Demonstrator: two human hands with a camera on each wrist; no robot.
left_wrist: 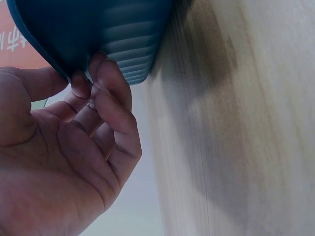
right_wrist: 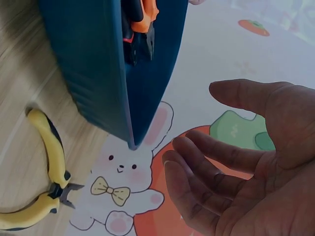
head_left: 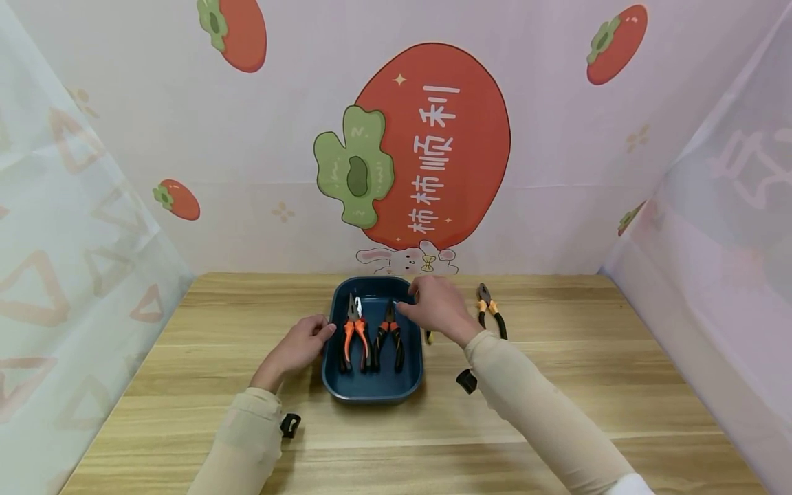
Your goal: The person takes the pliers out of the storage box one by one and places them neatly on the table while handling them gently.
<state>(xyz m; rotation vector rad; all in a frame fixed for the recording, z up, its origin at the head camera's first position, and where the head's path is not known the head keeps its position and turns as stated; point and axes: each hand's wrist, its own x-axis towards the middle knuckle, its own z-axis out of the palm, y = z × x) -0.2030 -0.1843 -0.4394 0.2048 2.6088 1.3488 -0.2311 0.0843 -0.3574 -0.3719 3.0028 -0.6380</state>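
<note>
My left hand (head_left: 301,346) pinches the left rim of a deep blue tray (head_left: 371,397), thumb against the edge and fingers curled at its outer wall in the left wrist view. Over the tray's far right corner is my right hand (head_left: 438,307); the right wrist view has its fingers loosely bent and apart, holding nothing. Inside the tray lie orange-handled pliers (head_left: 355,337) and, to their right, black-and-orange-handled pliers (head_left: 388,337). Another tool with a shiny tip (head_left: 359,306) is partly hidden behind the orange pair.
Yellow-handled pliers (right_wrist: 55,169) lie on the wooden table (head_left: 247,302) just right of the tray, mostly covered by the right hand in the head view. Farther right are pliers with black-and-yellow handles (head_left: 491,313). A printed cloth backdrop (head_left: 544,227) borders the table's back and sides.
</note>
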